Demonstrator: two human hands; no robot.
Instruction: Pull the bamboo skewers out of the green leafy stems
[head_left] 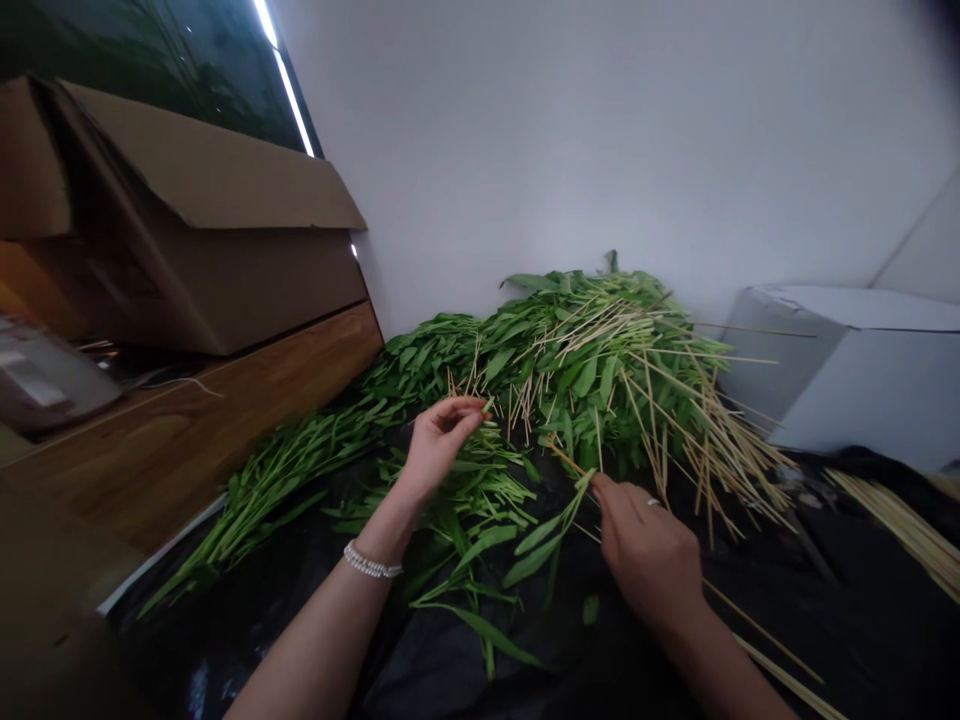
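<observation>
My left hand reaches forward with its fingertips pinched on a thin green stem at the edge of a loose bunch of leafy greens. My right hand, a ring on one finger, is closed on a bamboo skewer that has a leafy stem at its tip. Behind both hands lies a big heap of skewered greens, with pale sticks poking out to the right. Everything rests on a black plastic sheet.
More loose greens trail off to the left along a wooden ledge. An open cardboard box stands on that ledge. A white box sits at the right, with bare skewers beside it. A white wall is behind.
</observation>
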